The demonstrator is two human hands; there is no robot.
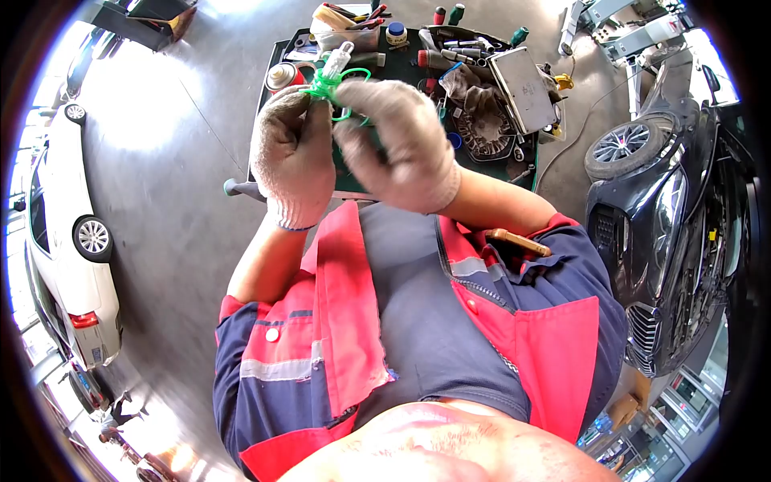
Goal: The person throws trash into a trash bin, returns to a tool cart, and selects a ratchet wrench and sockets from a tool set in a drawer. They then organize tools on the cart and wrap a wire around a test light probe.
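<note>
Both hands wear whitish knitted work gloves and are raised over a tool cart. My left hand [295, 153] is closed around the lower end of a clear plastic piece [339, 59], which points up and to the right. Bright green cord [323, 83] is wrapped about that piece, with loose loops standing out to the right. Close beside it, my right hand [401, 145] is slightly blurred. Its fingers are curled at the loops of the cord, and the exact grip is partly hidden.
The dark green tool cart [269, 88] carries a red-and-white can [283, 77], a blue-capped jar [396, 33], sockets and a grey flat case [522, 88]. A white car [76, 241] stands left. A dark car [642, 217] with front parts exposed stands right.
</note>
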